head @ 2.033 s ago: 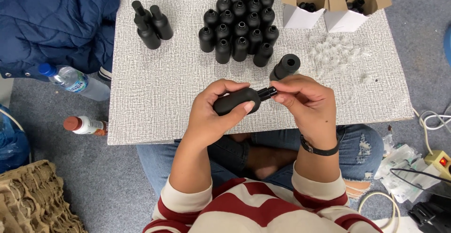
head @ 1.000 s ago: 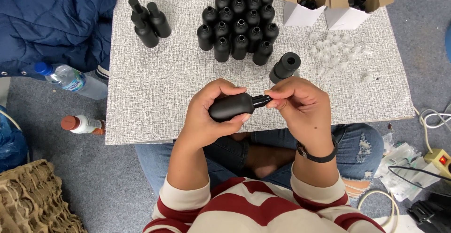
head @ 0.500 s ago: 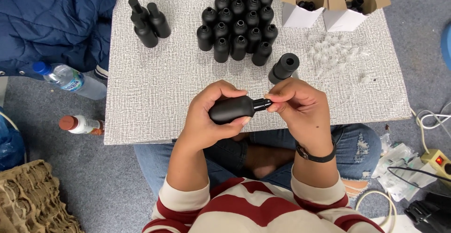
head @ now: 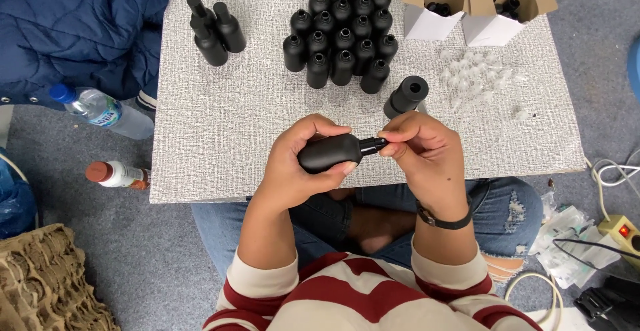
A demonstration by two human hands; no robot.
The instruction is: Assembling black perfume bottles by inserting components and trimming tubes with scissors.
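My left hand (head: 297,164) grips a matte black bottle (head: 328,153) lying sideways above the near edge of the grey table (head: 233,111). My right hand (head: 423,151) pinches the bottle's neck with its fingertips. Whatever small part sits at the neck is hidden by the fingers. Just beyond my right hand a black bottle with a wide cap (head: 405,96) stands on the table.
A cluster of several open black bottles (head: 342,34) stands at mid-table. Three capped bottles (head: 213,30) are at the far left. Two white cartons (head: 460,8) with black parts and a scatter of small clear pieces (head: 477,74) lie right. Plastic bottles (head: 100,110) lie on the floor.
Both hands with the bottle have stayed near the table's front edge, shifting slightly. My right fingers have kept working at the bottle's neck.
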